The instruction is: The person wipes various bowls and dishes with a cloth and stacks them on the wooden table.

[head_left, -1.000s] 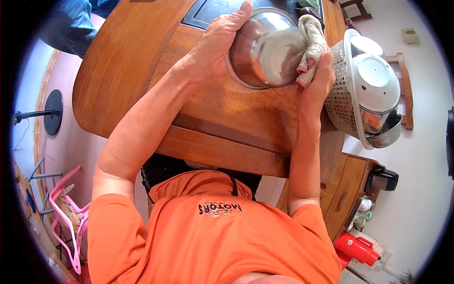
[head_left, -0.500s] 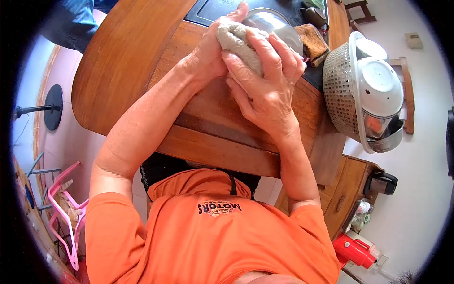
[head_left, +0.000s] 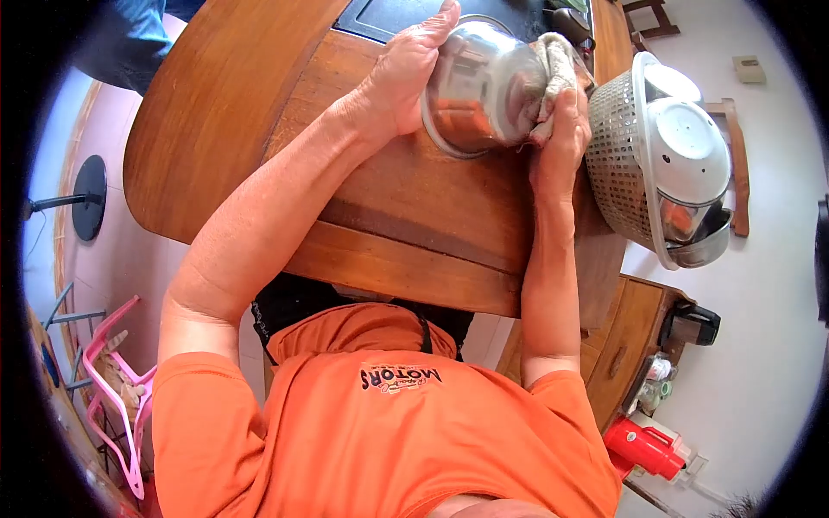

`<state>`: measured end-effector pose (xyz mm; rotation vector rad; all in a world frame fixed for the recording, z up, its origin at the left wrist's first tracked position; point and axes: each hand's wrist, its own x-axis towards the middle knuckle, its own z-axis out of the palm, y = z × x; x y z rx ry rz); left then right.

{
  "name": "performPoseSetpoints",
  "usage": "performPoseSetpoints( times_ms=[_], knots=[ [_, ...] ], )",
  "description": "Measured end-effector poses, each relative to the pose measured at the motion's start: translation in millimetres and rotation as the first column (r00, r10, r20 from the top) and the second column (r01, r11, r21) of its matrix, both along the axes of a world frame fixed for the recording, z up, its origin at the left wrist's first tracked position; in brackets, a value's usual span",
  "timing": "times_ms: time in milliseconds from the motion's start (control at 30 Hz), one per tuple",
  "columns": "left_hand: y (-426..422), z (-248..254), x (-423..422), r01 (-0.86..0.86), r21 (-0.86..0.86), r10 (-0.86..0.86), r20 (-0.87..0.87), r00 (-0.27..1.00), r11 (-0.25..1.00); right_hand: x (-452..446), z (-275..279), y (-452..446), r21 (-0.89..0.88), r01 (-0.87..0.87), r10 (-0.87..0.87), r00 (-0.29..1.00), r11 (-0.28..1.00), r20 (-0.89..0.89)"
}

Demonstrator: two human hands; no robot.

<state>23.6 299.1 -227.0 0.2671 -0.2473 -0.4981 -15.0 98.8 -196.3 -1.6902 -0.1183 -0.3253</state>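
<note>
A shiny metal bowl is tipped on its side above the wooden table, its mouth facing left. My left hand grips it at the rim, thumb pointing up and the other fingers mostly hidden behind it. In my right hand is a greyish-white cloth, pressed against the bowl's base on the right side. Part of the cloth hangs over the top of my fingers.
Beneath my arms lies the wooden table with a dark inset panel. A plastic basket of bowls stands at its right edge. A red thermos is lower right. A person's jeans-clad leg shows top left.
Both hands were together around the bunched cloth, with the bowl behind them. They have since parted: the left hand has taken the bowl, and the right has moved the cloth onto its base.
</note>
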Motion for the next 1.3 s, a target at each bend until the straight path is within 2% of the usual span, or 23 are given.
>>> performPoseSetpoints(
  times_ms=[33, 67, 133, 167, 200, 233, 333, 400, 533, 600, 633, 667, 733, 800, 867, 933, 1000, 1067, 1100, 1133, 1200, 1233, 1300],
  knots=[
    [0.7, -1.1, 2.2, -0.035, 0.038, 0.036, -0.005, 0.999, 0.999, 4.1, -4.0, -7.6, 0.000, 0.001, -0.001, 1.000, 1.000, 0.001],
    [0.4, -2.2, 4.0, -0.034, 0.039, 0.034, -0.005, 0.999, 0.999, 8.0, -7.7, -13.7, 0.087, 0.019, -0.007, 0.991, 0.996, -0.134],
    [0.1, -2.0, 5.5, -0.138, 0.292, 0.130, 0.048, 0.990, 0.946, 9.2, -10.7, -16.7, 0.170, 0.048, -0.001, 0.964, 0.984, -0.267],
    [0.0, -1.0, 3.5, -0.138, 0.292, 0.129, 0.048, 0.990, 0.946, 8.0, -9.9, -12.9, 0.153, 0.029, 0.000, 0.983, 0.988, -0.183],
    [-0.3, -0.7, 0.2, -0.211, 0.374, 0.197, 0.075, 0.977, 0.903, 6.6, -7.7, -8.7, 0.133, 0.012, 0.001, 0.995, 0.991, -0.097],
    [-0.6, 0.6, -2.0, -0.282, 0.451, 0.261, 0.108, 0.959, 0.847, 5.8, -5.9, -5.9, 0.133, 0.014, -0.001, 0.995, 0.991, -0.096],
    [0.8, 4.0, -4.3, -0.213, 0.487, 0.211, 0.060, 0.976, 0.847, 1.8, -1.6, -1.6, 0.072, 0.019, -0.019, 1.000, 0.997, 0.003],
    [1.7, 5.2, -5.3, -0.192, 0.486, 0.194, 0.045, 0.980, 0.852, -3.1, 1.8, -0.2, -0.098, -0.051, 0.060, 0.994, 0.994, 0.091],
    [6.0, 3.3, -2.9, -0.143, 0.528, 0.154, 0.023, 0.988, 0.837, -10.0, 14.2, 5.7, -0.198, -0.128, 0.140, 0.989, 0.972, 0.049],
    [5.7, 2.7, -2.7, -0.153, 0.548, 0.156, 0.042, 0.987, 0.822, -3.2, 12.7, 4.7, -0.483, -0.064, 0.207, 0.946, 0.873, 0.249],
    [4.7, 4.0, -2.4, -0.163, 0.565, 0.155, 0.062, 0.986, 0.809, -4.9, 18.4, 7.9, -0.500, -0.082, 0.220, 0.950, 0.862, 0.223],
    [3.8, 5.7, -1.2, -0.160, 0.566, 0.152, 0.063, 0.986, 0.808, -6.5, 24.1, 11.1, -0.517, -0.100, 0.232, 0.952, 0.850, 0.198],
    [4.6, 7.9, 1.9, -0.001, 0.314, 0.029, -0.087, 0.996, 0.949, -4.8, 26.1, 16.4, -0.713, -0.005, 0.362, 0.864, 0.701, 0.349],
    [4.5, 6.0, 3.4, -0.042, 0.312, 0.071, -0.083, 0.994, 0.949, -6.7, 25.1, 24.5, -0.724, 0.032, 0.364, 0.848, 0.690, 0.385],
    [5.1, 6.8, 2.2, -0.086, 0.309, 0.116, -0.079, 0.990, 0.947, -14.6, 33.2, 33.4, -0.818, 0.092, 0.465, 0.784, 0.567, 0.411],
    [8.0, 9.2, -0.8, -0.022, 0.193, 0.022, 0.001, 1.000, 0.981, -25.1, 36.5, 46.5, -0.835, 0.047, 0.528, 0.755, 0.549, 0.389],
    [14.5, 8.3, -0.7, 0.016, 0.209, -0.016, -0.002, 1.000, 0.978, -37.6, 33.1, 52.6, -0.895, 0.059, 0.558, 0.763, 0.442, 0.326],
    [17.4, -0.9, 9.7, 0.129, 0.007, -0.129, 0.109, 0.986, 0.992, -36.9, 20.3, 50.0, -0.893, 0.053, 0.542, 0.778, 0.447, 0.317],
    [19.4, -6.9, 12.1, 0.179, -0.055, -0.172, 0.118, 0.978, 0.982, -31.9, 13.2, 46.7, -0.871, 0.116, 0.513, 0.768, 0.476, 0.383],
    [17.4, -2.1, 9.6, 0.180, -0.054, -0.173, 0.115, 0.978, 0.982, -27.0, 9.2, 44.2, -0.845, 0.179, 0.481, 0.754, 0.504, 0.447],
    [9.1, 15.6, 1.1, -0.036, 0.244, 0.030, 0.029, 0.999, 0.969, -22.1, 7.7, 38.5, -0.821, 0.171, 0.457, 0.760, 0.545, 0.462],
    [7.9, 16.5, 1.2, -0.035, 0.276, 0.045, -0.030, 0.999, 0.961, -20.8, 5.4, 36.4, -0.792, 0.190, 0.433, 0.751, 0.580, 0.498],
    [7.8, 11.4, 1.3, -0.021, 0.246, 0.018, 0.014, 1.000, 0.969, -18.1, 0.0, 34.1, -0.741, 0.230, 0.399, 0.723, 0.630, 0.564]
  ],
)
